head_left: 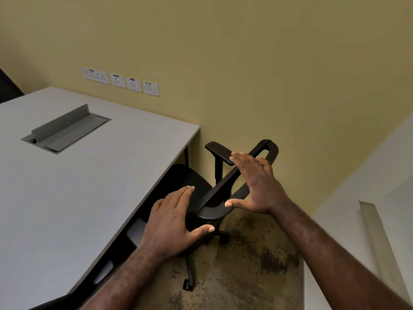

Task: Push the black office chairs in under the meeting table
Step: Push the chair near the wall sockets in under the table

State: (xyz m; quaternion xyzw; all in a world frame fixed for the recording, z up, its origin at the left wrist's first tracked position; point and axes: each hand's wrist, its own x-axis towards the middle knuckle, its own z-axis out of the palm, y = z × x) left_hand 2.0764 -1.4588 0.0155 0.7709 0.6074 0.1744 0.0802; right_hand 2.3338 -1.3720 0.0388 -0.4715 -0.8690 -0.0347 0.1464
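A black office chair point(225, 177) stands at the right end of the grey meeting table point(89, 180), its seat partly under the tabletop and its backrest toward me. My right hand point(254, 182) hovers over the top of the backrest, fingers spread, not gripping. My left hand point(174, 222) is spread above the chair's near side by the table edge, holding nothing. One armrest point(220, 151) sticks up beside the wall. The wheeled base point(190, 271) shows below.
A yellow wall point(245, 74) runs close behind the chair, with several power sockets point(121, 81). A cable box point(67, 128) with a raised flap sits in the tabletop. White furniture point(368, 198) stands at right. Another dark chair point(9, 86) is at far left. Patterned carpet point(250, 265) lies below.
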